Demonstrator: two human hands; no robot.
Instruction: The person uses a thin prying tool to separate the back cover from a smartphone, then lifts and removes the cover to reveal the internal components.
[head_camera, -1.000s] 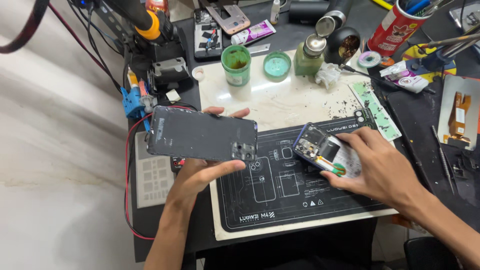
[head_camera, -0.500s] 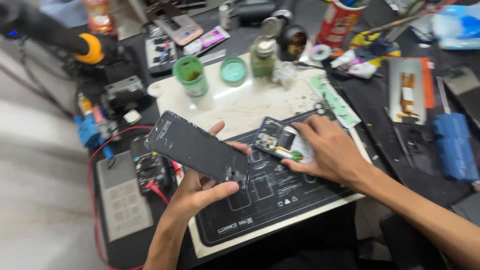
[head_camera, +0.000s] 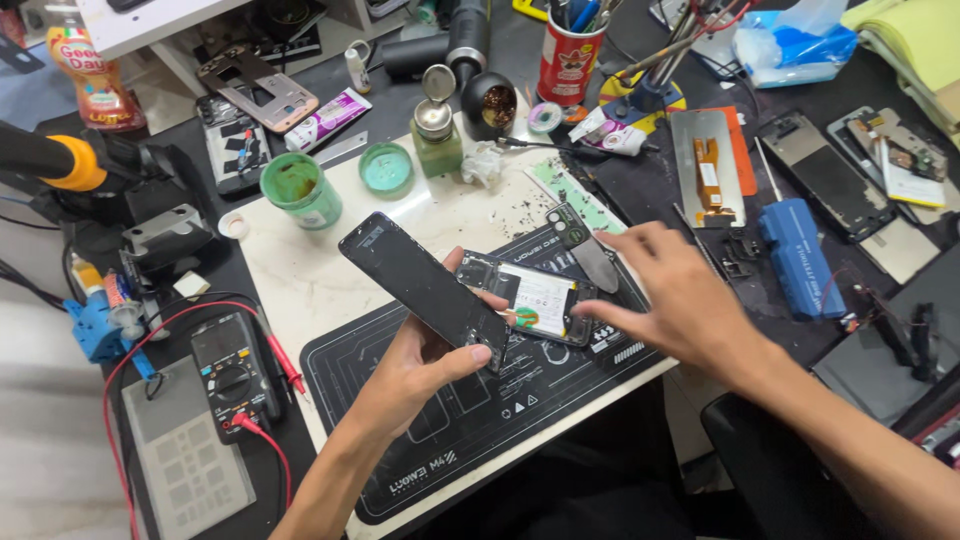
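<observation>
On a cluttered repair bench, the left hand (head_camera: 420, 365) grips a black phone panel (head_camera: 425, 288) above the dark work mat (head_camera: 480, 420); the right hand (head_camera: 680, 300), fingers spread, touches the opened phone (head_camera: 530, 300) lying there.

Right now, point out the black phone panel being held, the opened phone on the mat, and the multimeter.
Black phone panel (head_camera: 420, 285), head view, middle of its dark face.
Opened phone (head_camera: 535, 300), head view, on its pale battery.
Multimeter (head_camera: 232, 375), head view, near its dial.
</observation>
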